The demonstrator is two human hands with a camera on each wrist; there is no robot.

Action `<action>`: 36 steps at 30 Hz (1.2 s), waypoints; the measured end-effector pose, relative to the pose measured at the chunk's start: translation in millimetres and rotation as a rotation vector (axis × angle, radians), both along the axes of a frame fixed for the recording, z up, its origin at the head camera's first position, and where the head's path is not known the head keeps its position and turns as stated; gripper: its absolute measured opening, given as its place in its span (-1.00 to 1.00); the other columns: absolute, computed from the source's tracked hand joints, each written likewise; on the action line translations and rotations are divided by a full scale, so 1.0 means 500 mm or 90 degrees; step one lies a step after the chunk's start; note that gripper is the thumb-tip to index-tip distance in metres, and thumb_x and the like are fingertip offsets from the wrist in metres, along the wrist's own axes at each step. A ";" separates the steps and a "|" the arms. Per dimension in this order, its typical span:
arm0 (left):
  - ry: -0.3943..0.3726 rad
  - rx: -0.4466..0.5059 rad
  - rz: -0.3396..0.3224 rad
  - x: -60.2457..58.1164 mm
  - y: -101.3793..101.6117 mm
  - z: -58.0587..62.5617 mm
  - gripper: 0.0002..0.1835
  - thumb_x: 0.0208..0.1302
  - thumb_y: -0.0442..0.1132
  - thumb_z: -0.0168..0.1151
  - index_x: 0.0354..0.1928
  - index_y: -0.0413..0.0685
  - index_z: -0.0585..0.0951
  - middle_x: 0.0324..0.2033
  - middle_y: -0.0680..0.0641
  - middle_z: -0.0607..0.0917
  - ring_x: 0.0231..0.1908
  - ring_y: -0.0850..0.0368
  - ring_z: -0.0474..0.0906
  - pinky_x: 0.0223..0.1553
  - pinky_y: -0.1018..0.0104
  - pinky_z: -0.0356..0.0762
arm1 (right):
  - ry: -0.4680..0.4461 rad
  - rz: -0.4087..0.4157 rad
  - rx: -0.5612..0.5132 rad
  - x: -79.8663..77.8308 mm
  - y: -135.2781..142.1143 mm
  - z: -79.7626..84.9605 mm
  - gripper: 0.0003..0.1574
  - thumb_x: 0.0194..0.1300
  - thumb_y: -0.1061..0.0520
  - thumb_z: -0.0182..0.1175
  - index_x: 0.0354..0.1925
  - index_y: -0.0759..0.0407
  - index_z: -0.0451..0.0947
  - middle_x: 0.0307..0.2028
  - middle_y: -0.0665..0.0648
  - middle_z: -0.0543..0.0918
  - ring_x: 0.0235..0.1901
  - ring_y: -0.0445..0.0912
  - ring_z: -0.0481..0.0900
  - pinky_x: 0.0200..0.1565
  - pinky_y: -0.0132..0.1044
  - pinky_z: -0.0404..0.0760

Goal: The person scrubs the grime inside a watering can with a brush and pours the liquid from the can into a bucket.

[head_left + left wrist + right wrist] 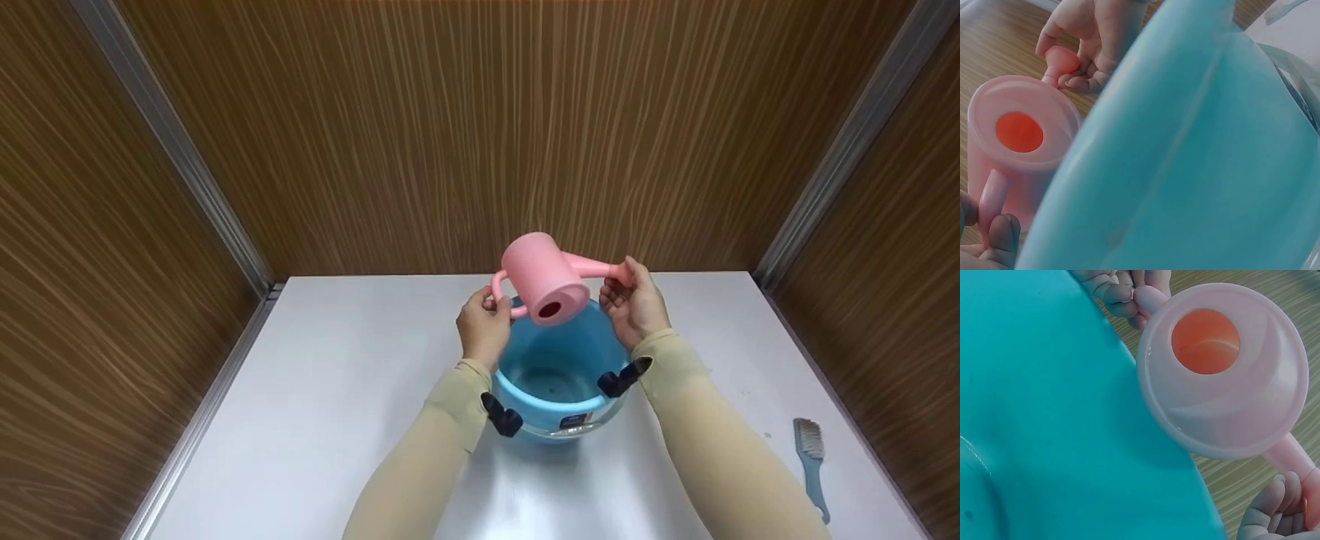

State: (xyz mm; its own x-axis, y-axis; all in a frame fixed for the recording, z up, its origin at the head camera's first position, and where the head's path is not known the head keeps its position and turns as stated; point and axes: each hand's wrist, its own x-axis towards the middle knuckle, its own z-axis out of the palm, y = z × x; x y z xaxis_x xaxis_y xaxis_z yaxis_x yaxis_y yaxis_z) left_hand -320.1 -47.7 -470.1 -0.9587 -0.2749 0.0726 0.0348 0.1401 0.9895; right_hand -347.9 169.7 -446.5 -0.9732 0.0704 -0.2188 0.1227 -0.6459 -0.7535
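Observation:
A pink watering can [541, 274] is held tilted over a light blue bucket [559, 403], its top with the round filling hole facing toward me and down. My left hand [484, 326] grips the can's loop handle [994, 199]. At the other side, my right hand [637, 307] holds the flared end of the spout [622, 274] between thumb and fingers. In the right wrist view the hole in the can [1224, 410] shows an orange-pink inside. The bucket stands upright below both hands, and its inner wall and part of its floor show.
A blue-grey brush [812, 465] with pale bristles lies on the white table [322, 390] at the right. Wood-grain panels [450, 135] with grey metal corner strips close off the back and both sides. The bucket has a clear handle and a dark label [574, 421] at its front.

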 end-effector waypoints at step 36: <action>0.032 -0.059 0.022 0.014 0.022 0.007 -0.56 0.28 -0.18 0.13 0.18 -0.10 0.39 -0.31 0.01 0.57 -0.39 0.21 0.53 -0.36 0.42 0.54 | -0.018 0.026 0.030 0.007 0.016 0.006 -0.49 0.24 -0.14 0.13 -0.14 0.29 0.44 -0.20 0.19 0.41 -0.20 -0.02 0.36 0.03 -0.24 0.39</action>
